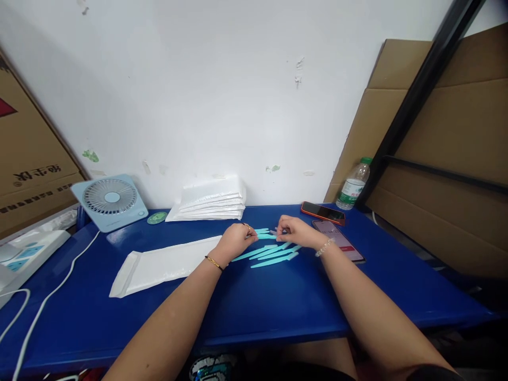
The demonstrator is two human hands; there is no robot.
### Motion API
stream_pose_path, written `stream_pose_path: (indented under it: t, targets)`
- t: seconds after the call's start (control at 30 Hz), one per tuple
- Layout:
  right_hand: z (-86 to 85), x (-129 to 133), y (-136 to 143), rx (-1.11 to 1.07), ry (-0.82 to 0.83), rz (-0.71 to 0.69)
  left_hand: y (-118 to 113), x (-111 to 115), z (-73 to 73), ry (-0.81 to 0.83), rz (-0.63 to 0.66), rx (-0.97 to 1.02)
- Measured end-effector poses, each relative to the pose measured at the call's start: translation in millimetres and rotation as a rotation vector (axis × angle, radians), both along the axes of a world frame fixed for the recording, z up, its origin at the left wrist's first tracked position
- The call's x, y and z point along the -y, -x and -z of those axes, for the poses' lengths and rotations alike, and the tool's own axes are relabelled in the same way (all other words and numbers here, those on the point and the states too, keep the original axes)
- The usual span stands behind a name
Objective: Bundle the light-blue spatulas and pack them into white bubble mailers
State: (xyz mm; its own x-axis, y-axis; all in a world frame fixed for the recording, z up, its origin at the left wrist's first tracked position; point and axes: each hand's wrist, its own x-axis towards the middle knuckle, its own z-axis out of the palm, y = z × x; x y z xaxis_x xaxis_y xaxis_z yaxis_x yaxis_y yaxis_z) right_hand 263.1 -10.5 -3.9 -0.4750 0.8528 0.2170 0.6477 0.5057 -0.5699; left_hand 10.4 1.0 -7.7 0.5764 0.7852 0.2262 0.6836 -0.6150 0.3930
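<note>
My left hand (235, 243) and my right hand (296, 232) are both closed in a pinch, at opposite ends of one slim turquoise eyebrow razor (267, 237). It is held level just above the table. Several more turquoise razors (273, 260) lie loosely side by side below and between the hands. Another razor (262, 231) shows just behind the held one. Beside my left hand, a white padded mailer (166, 267) lies flat, its right end partly covered by the hand. My fingertips hide the ends of the held razor.
On the blue table (278, 307) a stack of white mailers (212, 198) sits against the wall. A light-blue fan (111, 201), its cable and a power strip (29, 259) are at left. Two phones (322, 212) (341, 241) and a water bottle (353, 188) stand right.
</note>
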Motion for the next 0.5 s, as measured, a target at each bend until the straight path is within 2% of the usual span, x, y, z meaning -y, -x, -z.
stream_pose_path:
  t: [0.17,0.3,0.4,0.5]
  targets:
    - [5.5,-7,-8,0.037,-0.019,0.158,16,-13,3.2,0.058,-0.127,-0.058]
    - [3.4,0,5,0.042,-0.018,0.04,15,-9,1.8,-0.05,-0.14,-0.042]
    - [4.5,4,18,0.109,0.046,-0.062,10,-2,0.4,0.018,-0.058,-0.043]
    - [7.9,4,24,0.159,0.065,-0.089,6,4,0.9,0.103,0.053,-0.073]
